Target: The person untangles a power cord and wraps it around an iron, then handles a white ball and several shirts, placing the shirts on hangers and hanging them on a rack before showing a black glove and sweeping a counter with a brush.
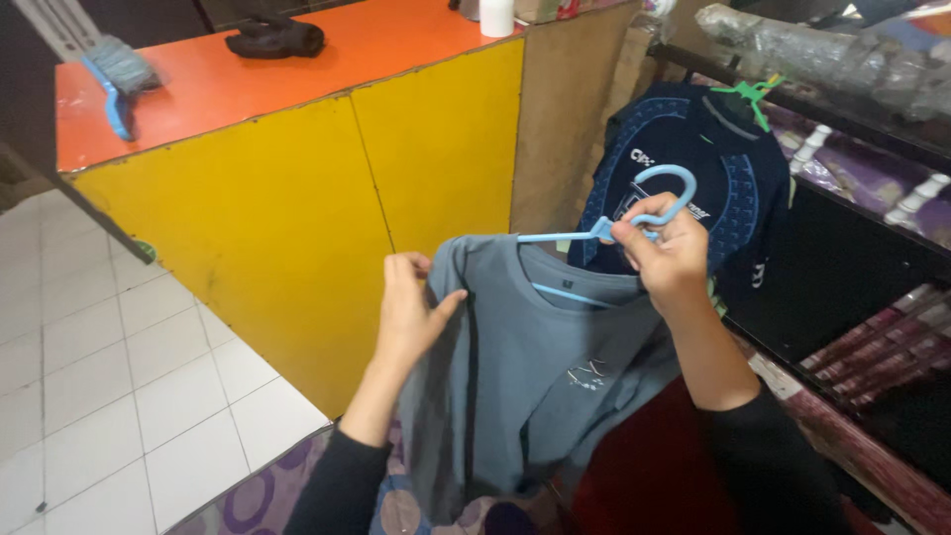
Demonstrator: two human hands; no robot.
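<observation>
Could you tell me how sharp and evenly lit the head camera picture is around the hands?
Head view: the left hand, right hand, blue hanger and grey shirt are sharp and evenly lit; the wrapped bundle shows glare; the shelf beneath is dark.

From my seat the view is evenly lit by soft indoor light from above, bright on the orange counter top (297, 69) and the yellow panel (297, 228); the white floor tiles (109, 386) carry a mild sheen; the shelves (872, 327) at right sit in deep shadow; the plastic wrap (822, 50) up there shows glare; edges bend slightly from the wide lens; the brush (119, 74) and far corners look soft, with some grain.
</observation>
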